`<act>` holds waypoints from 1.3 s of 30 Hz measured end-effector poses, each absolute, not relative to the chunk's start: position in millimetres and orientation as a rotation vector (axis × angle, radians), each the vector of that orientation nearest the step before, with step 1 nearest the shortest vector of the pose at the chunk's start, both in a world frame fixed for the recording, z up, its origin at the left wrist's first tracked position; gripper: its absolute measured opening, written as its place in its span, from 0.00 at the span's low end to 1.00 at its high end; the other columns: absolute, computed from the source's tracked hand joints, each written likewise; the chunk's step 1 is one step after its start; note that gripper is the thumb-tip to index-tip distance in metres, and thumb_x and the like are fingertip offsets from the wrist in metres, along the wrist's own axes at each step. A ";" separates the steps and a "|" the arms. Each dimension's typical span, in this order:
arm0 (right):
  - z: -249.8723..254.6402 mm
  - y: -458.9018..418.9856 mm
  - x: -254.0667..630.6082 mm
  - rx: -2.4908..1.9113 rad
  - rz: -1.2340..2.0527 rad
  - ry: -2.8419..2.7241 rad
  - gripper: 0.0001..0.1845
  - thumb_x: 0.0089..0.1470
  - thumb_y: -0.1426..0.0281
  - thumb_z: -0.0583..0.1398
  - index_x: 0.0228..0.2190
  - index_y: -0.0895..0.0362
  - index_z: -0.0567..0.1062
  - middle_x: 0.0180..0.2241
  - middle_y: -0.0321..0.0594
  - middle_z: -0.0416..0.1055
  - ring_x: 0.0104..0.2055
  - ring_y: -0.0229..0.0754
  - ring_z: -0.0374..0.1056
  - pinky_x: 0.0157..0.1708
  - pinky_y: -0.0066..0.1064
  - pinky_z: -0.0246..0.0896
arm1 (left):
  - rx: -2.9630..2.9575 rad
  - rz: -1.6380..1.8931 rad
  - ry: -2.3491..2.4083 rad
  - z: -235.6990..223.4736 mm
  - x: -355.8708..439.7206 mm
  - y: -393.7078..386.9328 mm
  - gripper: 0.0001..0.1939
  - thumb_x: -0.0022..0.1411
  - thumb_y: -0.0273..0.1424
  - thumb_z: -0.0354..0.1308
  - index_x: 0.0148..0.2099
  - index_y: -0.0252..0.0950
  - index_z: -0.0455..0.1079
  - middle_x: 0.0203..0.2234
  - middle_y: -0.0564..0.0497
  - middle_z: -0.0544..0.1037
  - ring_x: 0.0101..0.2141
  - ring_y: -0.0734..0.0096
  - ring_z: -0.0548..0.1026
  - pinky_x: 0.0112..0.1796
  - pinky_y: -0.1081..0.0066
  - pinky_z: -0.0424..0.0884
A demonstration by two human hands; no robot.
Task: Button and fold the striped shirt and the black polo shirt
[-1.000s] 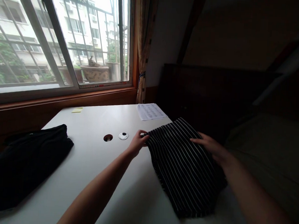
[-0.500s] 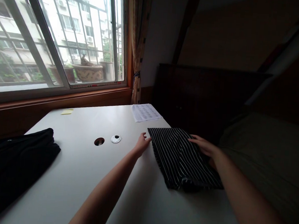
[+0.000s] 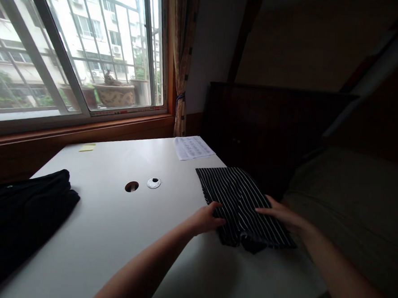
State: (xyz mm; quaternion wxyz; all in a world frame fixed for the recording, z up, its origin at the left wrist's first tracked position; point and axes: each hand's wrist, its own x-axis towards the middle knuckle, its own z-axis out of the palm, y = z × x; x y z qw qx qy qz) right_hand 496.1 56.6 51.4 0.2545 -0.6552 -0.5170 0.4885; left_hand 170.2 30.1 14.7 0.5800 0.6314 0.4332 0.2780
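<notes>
A black garment with thin white stripes (image 3: 232,191) lies spread fairly flat at the right side of the white table (image 3: 113,233). Whether it is shorts or another piece of clothing I cannot tell. Its near edge is uneven, with a dark fold sticking out in the middle. My left hand (image 3: 210,219) is at the garment's left edge, with thumb and fingers apart over the cloth. On the right side, my right hand (image 3: 282,215) rests with its fingers stretched out over the stripes. Part of that hand's underside is hidden.
Dark folded clothing (image 3: 23,214) lies at the table's left. Printed sheets (image 3: 194,148) and a yellow sticky note (image 3: 87,147) are at the far edge. A round hole (image 3: 131,186) and its white cover (image 3: 154,182) are mid-table. A window (image 3: 90,48) stands behind.
My left hand has come nearer along the garment's left edge, from its far corner toward the near part. My right hand has also slid nearer along the right side. The garment stays almost in place.
</notes>
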 end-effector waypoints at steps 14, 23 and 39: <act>90.6 88.1 560.1 -1.923 1.152 -1.342 0.41 0.39 0.61 0.73 0.56 0.48 0.70 0.52 0.50 0.75 0.51 0.60 0.74 0.50 0.47 0.72 | 1.216 0.888 1.048 17.2 236.6 15.2 0.15 0.57 0.22 0.57 0.48 0.35 0.71 0.26 0.55 0.70 0.25 0.76 0.70 0.29 0.75 0.71; 47.6 62.5 571.0 -1.916 1.270 -1.362 0.38 0.43 0.59 0.71 0.56 0.51 0.70 0.53 0.50 0.76 0.56 0.60 0.71 0.56 0.46 0.69 | 1.182 0.660 0.905 4.7 211.4 11.3 0.10 0.56 0.23 0.65 0.41 0.34 0.71 0.26 0.53 0.73 0.25 0.74 0.76 0.32 0.69 0.77; 47.8 134.1 536.5 -1.877 1.397 -1.468 0.39 0.49 0.50 0.68 0.58 0.53 0.68 0.57 0.50 0.72 0.57 0.56 0.71 0.56 0.44 0.70 | 1.003 1.039 1.177 7.5 175.4 122.7 0.30 0.63 0.31 0.63 0.61 0.37 0.52 0.41 0.46 0.76 0.32 0.73 0.77 0.35 0.71 0.75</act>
